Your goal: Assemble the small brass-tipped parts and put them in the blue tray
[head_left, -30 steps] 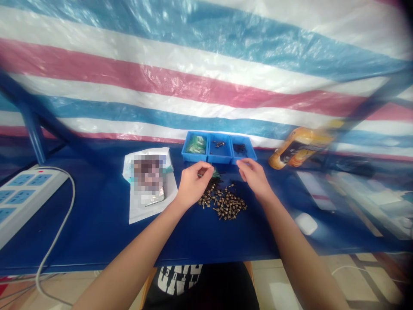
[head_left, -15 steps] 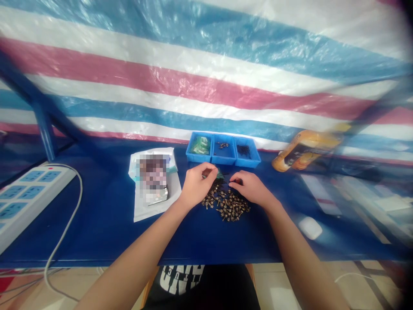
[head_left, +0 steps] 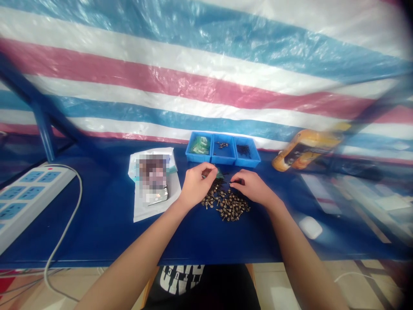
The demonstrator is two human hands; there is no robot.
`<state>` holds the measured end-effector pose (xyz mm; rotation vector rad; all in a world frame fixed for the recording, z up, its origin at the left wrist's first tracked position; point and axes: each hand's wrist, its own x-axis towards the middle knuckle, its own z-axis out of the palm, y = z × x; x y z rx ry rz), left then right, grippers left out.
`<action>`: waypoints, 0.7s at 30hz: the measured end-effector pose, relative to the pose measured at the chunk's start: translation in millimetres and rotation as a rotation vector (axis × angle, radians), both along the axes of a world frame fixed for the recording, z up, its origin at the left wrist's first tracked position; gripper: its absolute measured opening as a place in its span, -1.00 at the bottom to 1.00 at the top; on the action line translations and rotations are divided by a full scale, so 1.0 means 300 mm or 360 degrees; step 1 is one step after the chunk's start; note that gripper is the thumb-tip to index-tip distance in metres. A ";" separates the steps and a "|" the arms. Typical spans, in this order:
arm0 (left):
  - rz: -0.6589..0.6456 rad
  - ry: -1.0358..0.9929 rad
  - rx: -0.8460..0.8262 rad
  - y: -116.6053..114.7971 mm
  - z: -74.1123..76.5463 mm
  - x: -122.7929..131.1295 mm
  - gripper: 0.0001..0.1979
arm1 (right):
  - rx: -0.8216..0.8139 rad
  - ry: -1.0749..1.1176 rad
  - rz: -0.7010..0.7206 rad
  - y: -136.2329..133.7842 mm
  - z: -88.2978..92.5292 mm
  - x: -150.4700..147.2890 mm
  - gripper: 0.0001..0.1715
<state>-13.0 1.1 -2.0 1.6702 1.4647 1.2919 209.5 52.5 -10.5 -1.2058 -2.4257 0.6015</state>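
Note:
My left hand (head_left: 199, 183) is closed, thumb against fingers, at the left of a heap of small brass-coloured screw-like parts (head_left: 234, 207). A bit of green plastic (head_left: 220, 174) shows at its fingertips; what the fingers pinch is too small to make out. Across the heap, my right hand (head_left: 248, 186) has its thumb and forefinger together near the upper right of the pile. Any piece between those fingertips cannot be made out. Dark thin screws (head_left: 218, 186) lie between the hands. Behind them stand three joined blue bins (head_left: 223, 161).
In the bins are a green packet (head_left: 200, 146), some small metal pieces (head_left: 222, 145) and dark screws (head_left: 243, 150). A phone (head_left: 158, 196) rests on white packaging at left, near a power strip (head_left: 30, 189). To the right are an orange bottle (head_left: 306, 148) and a white case (head_left: 310, 227).
My right hand has shifted very slightly at the fingertips. The left hand, the heap and the bins look the same.

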 end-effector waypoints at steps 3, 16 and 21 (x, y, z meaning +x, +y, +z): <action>-0.0002 0.0008 0.0013 0.000 -0.001 0.000 -0.78 | -0.0003 -0.0007 0.0002 0.003 -0.004 0.001 -0.89; 0.0001 0.0042 0.0010 -0.004 0.002 0.007 -0.79 | 0.0022 -0.0051 0.0087 0.006 -0.004 0.006 -0.86; -0.0006 0.0029 -0.0001 -0.002 0.000 0.009 -0.79 | 0.0035 -0.0034 0.0073 0.006 -0.010 0.001 -0.86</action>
